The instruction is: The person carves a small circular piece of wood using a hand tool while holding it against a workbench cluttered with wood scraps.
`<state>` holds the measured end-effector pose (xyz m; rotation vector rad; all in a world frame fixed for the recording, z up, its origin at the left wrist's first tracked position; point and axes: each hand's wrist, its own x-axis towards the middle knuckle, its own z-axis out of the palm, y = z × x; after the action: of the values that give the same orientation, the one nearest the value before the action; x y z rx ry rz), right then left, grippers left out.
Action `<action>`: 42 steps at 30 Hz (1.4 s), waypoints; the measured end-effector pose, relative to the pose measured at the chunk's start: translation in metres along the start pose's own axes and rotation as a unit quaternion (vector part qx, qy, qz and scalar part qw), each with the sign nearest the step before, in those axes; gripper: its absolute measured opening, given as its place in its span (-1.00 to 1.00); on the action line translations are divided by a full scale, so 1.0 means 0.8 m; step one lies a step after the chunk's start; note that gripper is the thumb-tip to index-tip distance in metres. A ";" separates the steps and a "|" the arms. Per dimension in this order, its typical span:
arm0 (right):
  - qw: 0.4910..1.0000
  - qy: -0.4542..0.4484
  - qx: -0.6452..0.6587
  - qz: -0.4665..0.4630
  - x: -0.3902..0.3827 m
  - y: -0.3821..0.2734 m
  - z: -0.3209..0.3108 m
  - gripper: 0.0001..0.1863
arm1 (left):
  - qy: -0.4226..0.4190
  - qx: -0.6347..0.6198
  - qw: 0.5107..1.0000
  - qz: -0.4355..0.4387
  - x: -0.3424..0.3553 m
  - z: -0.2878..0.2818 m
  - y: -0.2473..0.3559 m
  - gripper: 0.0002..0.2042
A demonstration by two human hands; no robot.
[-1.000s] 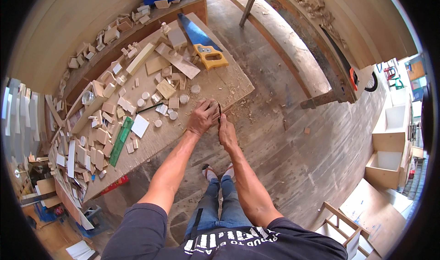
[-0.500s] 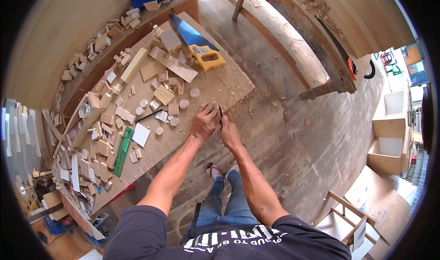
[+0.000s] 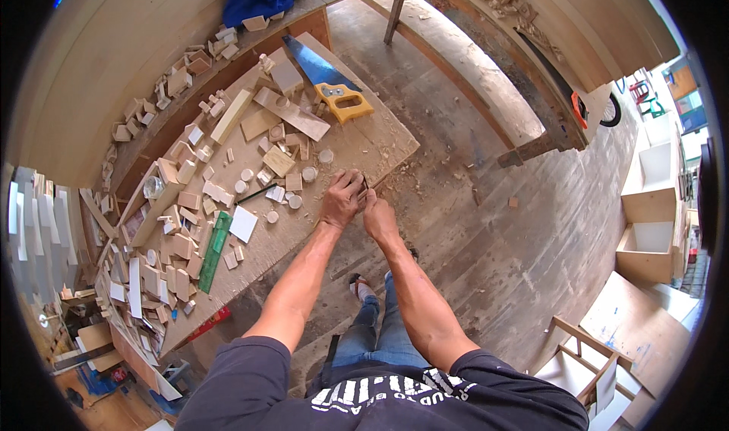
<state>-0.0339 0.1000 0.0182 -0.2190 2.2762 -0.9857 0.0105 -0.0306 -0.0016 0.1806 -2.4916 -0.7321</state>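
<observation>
My left hand [image 3: 343, 198] is closed at the near right edge of the wooden tabletop [image 3: 372, 138]; what its fingers pinch is hidden. Right beside it, my right hand [image 3: 380, 216] grips a thin dark tool [image 3: 364, 183], mostly covered by the fingers. Wood shavings [image 3: 389, 155] lie around the tabletop's right corner. Beyond my hands rests a handsaw [image 3: 343, 101] with a yellow handle and blue blade. To the left are round wooden discs [image 3: 309, 174], a flat wooden board [image 3: 292, 113], a dark pencil-like stick [image 3: 257, 193] and a white square piece [image 3: 243, 224].
Many small wood blocks [image 3: 182, 245] crowd the table's left side, with a green strip [image 3: 216, 252] among them. A blue cloth [image 3: 258, 2] lies on the ledge behind. Another saw with an orange handle [image 3: 579, 110] is at upper right; open wooden boxes [image 3: 651, 245] stand far right.
The whole view has shifted slightly, and my feet appear in a different stance. Both hands stay together at the table edge, with the dark tool still in the right one.
</observation>
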 end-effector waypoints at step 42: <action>0.999 0.019 0.028 0.013 -0.020 -0.011 0.000 -0.27 | -0.017 0.044 0.998 0.035 -0.005 0.000 -0.003 -0.60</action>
<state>-0.0222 0.1001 0.0320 -0.1486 2.2756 -1.0478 0.0141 -0.0312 -0.0048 0.1131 -2.5502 -0.6033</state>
